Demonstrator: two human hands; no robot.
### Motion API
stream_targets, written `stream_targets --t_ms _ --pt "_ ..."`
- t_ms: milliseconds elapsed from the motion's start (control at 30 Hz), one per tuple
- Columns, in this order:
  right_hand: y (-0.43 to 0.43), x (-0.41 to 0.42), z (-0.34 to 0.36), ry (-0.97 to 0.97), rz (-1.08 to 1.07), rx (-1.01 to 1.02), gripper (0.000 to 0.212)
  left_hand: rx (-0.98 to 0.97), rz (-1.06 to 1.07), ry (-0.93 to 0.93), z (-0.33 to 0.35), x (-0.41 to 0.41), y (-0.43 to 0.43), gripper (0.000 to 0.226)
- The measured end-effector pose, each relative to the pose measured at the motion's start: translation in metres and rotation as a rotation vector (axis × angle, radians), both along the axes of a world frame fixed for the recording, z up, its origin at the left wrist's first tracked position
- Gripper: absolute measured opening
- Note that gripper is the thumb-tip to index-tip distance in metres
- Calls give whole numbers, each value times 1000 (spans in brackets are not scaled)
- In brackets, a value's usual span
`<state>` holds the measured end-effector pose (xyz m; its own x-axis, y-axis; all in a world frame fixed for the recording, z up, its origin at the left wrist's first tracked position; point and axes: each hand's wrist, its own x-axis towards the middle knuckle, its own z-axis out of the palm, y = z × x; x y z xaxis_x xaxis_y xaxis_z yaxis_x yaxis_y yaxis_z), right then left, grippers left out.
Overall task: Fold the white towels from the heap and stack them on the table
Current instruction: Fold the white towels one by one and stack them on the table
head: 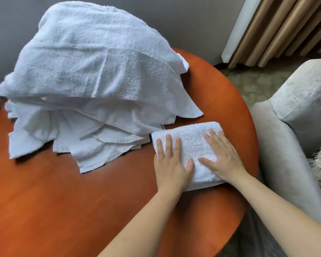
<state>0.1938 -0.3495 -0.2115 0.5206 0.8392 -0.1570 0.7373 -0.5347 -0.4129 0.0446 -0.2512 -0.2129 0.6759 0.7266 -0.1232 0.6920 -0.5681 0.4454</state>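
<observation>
Soft even daylight, faint shadows, wide-angle edge warp, slight blur

Head view looks down, close over the round table [63, 201].

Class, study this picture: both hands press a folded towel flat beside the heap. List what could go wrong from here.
1. The folded towel sits near the right edge of the table; a sideways push from the left hand or right hand could slide it off.
2. The heap stands tall, with loose corners lying close beside the folded towel; pulling the next one might tip the heap over.
</observation>
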Motion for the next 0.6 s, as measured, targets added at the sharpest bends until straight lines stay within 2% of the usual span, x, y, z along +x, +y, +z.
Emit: stream_targets --t_ms 167,333,400,467,533,600 --pt "5 36 5 1 20 -29 102 -46 -77 116 8 34 7 77" --pt "5 34 9 -12 40 -71 101 -69 -90 173 13 32 7 74" --pt "7 26 12 -43 5 -85 90 -100 -103 179 23 29 10 71" --pt "15 16 17 -68 -98 -39 68 -110 -79 115 39 26 17 63" --pt "31 5 29 -93 -162 109 46 -137 15 -39 58 22 29 53" --pt "54 -5 47 -79 -146 207 33 -257 180 -224 77 18 46 44"
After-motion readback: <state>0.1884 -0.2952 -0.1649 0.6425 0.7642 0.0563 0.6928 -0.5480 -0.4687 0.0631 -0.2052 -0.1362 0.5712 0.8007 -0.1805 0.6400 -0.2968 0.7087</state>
